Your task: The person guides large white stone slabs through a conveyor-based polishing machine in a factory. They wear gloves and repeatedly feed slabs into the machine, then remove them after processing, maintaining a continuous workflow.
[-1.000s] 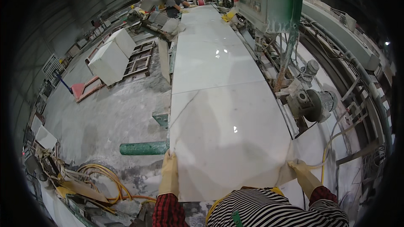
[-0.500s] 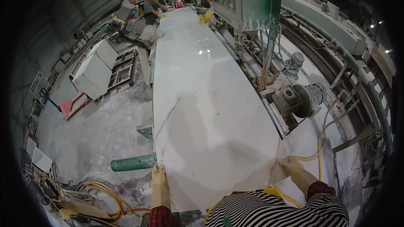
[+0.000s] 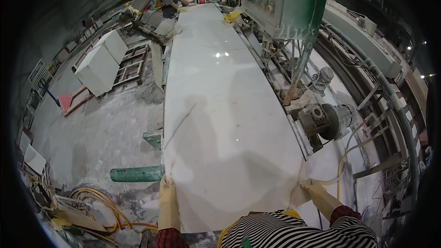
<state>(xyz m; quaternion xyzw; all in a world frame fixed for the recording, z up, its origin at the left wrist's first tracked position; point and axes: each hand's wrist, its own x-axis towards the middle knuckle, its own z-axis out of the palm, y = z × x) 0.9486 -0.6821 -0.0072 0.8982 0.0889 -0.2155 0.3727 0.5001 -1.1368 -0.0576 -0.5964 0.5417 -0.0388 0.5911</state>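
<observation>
Guiding the white slab looks like the job now; left hand and right hand grip its sides, fingers curled. Moving it calls for even pushing.

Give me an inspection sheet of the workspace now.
Surface: support mostly hidden under the pale slab; green cylinder juts left.
Job's things: glossy slab, dark line near its left edge, vein or crack unclear.
Clutter: white slab stack and red pallet jack at left.
Grip: gloved left hand at the slab's left edge, gloved right hand at its right; closure unclear.
Cables: coiled yellow hose lower left; thin yellow hose right of the right hand.
Surroundings: control panel and motor at right; co-worker at the far end.
</observation>
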